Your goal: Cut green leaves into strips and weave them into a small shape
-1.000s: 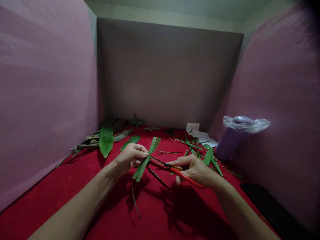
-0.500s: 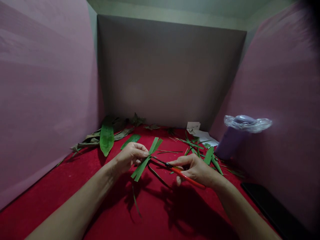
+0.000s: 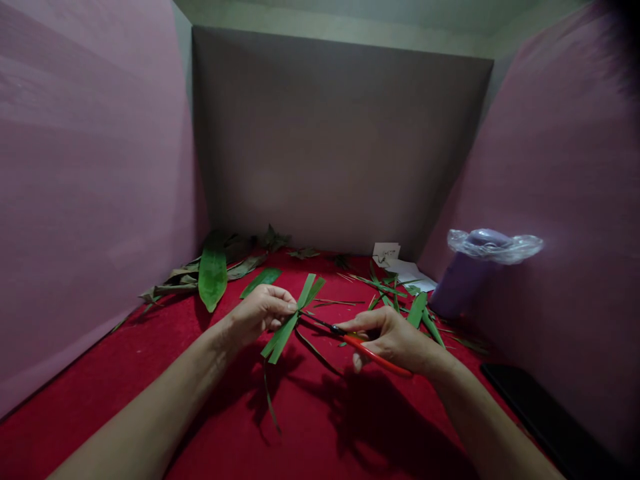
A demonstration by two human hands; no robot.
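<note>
Between the thumb and fingers of my left hand (image 3: pixel 265 308) is a bundle of green leaf strips (image 3: pixel 285 337), pinched at its middle so both ends fan out like a bow. Thin brown strands (image 3: pixel 319 351) trail from the pinched middle. My right hand (image 3: pixel 387 340) is closed around scissors (image 3: pixel 377 360) with orange-red handles and dark blades. The blade tips reach the middle of the bundle, right beside my left fingertips. Whether the blades are fully together there is too small to tell.
Broad green leaves (image 3: pixel 213 277) and dry leaves lie at the back left. Cut leaf pieces (image 3: pixel 417 310) and white paper (image 3: pixel 410 275) lie at the back right, near a purple container (image 3: pixel 460 283) topped with clear plastic. A black flat object (image 3: pixel 530 400) rests at the right edge.
</note>
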